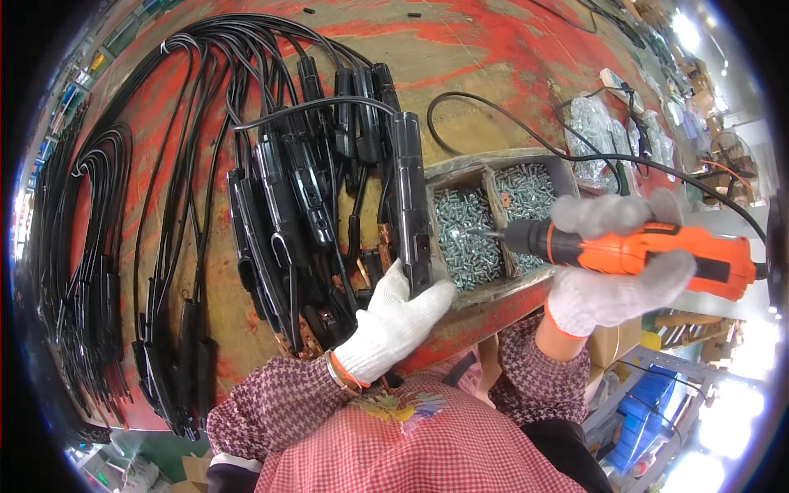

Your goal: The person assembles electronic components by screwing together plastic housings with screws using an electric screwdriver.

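Note:
My left hand [397, 320], in a white knit glove, is closed around the lower end of a black welding electrode holder [410, 193]. The holder stands lengthwise away from me, with a black cable leaving its far end toward the left. My right hand [612, 263], also gloved, grips an orange and black electric screwdriver [657, 249] pointing left. Its bit [485, 233] is over the small silver screws [464, 255] in the left compartment of a divided box [538, 278]; whether it touches a screw I cannot tell.
More black electrode holders [283, 193] with copper parts lie piled left of my left hand. Bundled cables [205, 33] arc across the worn red table [485, 66]. Clear plastic bags [593, 131] lie behind the box. The screwdriver's cord [657, 167] loops over the table.

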`<state>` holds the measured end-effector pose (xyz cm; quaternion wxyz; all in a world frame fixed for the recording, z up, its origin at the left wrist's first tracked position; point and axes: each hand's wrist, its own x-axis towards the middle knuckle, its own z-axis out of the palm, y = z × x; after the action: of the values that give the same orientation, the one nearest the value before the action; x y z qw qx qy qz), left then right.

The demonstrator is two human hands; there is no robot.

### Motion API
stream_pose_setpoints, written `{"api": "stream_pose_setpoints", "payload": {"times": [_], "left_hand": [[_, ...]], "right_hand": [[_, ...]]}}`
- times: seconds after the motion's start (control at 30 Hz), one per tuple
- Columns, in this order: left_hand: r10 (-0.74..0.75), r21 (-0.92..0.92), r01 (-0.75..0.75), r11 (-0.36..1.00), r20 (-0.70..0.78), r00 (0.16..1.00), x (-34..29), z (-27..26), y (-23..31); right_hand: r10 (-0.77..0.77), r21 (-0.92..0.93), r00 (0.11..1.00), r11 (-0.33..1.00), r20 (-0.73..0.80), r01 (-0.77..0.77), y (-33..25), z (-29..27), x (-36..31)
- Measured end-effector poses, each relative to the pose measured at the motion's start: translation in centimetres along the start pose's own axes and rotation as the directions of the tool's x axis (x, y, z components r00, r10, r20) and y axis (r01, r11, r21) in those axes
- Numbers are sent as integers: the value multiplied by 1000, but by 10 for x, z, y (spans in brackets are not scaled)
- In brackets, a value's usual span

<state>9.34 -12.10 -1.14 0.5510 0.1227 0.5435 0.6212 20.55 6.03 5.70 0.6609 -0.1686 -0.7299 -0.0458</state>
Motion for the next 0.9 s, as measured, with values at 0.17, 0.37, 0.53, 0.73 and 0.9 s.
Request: {"api": "stream_pose_setpoints", "payload": {"times": [0.17,0.37,0.53,0.73,0.9], "left_hand": [[-38,78,34,996,46,998,0,-2,6],[11,8,-12,1000,28,1000,-1,1,3],[8,32,-9,999,42,999,-1,0,1],[17,4,-17,1000,46,999,2,-2,-4],[11,53,-14,998,52,999,4,-3,-5]], "right_hand": [[673,760,635,166,378,-628,-44,-13,36],[696,819,605,41,388,-573,-65,-7,43],[451,829,702,-204,552,-521,-57,-7,36],[370,819,736,-169,568,-548,-53,-7,29],[788,741,605,339,113,-580,-81,2,30]]}}
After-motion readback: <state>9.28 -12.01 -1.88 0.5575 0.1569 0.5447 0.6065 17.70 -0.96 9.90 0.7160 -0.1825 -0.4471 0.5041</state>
